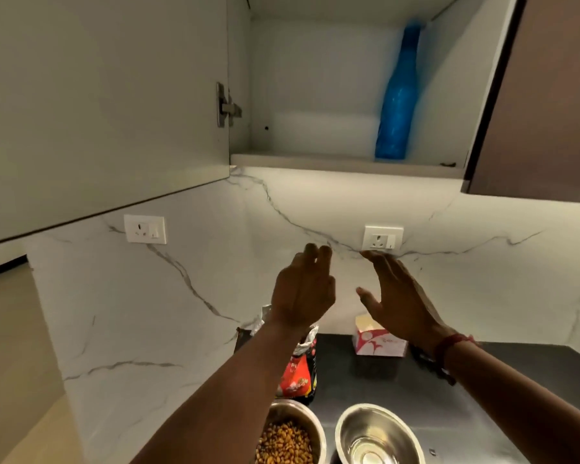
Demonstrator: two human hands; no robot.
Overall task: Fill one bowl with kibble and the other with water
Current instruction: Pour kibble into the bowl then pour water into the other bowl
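Two steel bowls stand on the dark counter at the bottom. The left bowl (292, 433) holds brown kibble; the right bowl (379, 437) shows a shiny bottom, possibly with water. An open kibble bag (300, 370) stands behind the left bowl. A blue bottle (397, 95) stands upright in the open upper cabinet. My left hand (302, 289) is raised in front of the wall with loosely curled fingers, holding nothing. My right hand (395, 293) is raised beside it, fingers straight, holding nothing. Both hands are well below the cabinet shelf.
The cabinet door (104, 105) hangs open on the left; a dark brown door (543, 105) is at the right. A small white and red carton (379, 339) sits on the counter (482, 413). Two wall sockets (144, 229) (382, 237) are set in the marble backsplash.
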